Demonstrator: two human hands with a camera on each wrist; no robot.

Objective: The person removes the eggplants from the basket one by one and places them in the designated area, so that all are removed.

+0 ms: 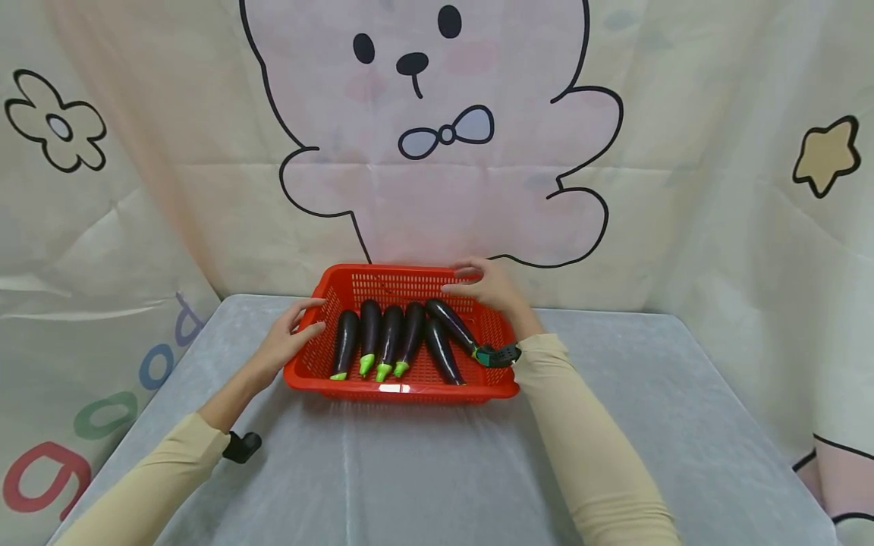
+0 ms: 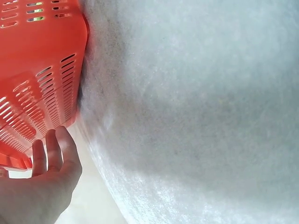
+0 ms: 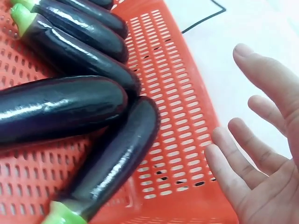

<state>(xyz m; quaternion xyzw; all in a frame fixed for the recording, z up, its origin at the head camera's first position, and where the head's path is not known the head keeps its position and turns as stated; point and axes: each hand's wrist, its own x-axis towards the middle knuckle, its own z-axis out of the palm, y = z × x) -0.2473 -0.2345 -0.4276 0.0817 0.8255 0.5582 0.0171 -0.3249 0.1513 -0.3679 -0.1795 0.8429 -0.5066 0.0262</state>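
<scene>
Several dark purple eggplants (image 1: 391, 334) with green stem ends lie in a red perforated plastic basket (image 1: 423, 393). On the right, one eggplant (image 3: 117, 154) lies slanted beside another. My left hand (image 1: 285, 339) is at the basket's left rim, thumb and fingers spread; the left wrist view has its fingers (image 2: 53, 151) beside the outer wall. Over the far right corner hovers my right hand (image 1: 490, 287), its fingers loosely bent and spread. In the right wrist view this hand (image 3: 261, 163) holds nothing and overlaps the rim, with the eggplants off to its side.
The basket stands near the back of a table covered with a grey-blue cloth (image 1: 410, 470). Close behind it hangs a pale curtain (image 1: 669, 189) with a cartoon bear and other drawings, which also runs along both sides.
</scene>
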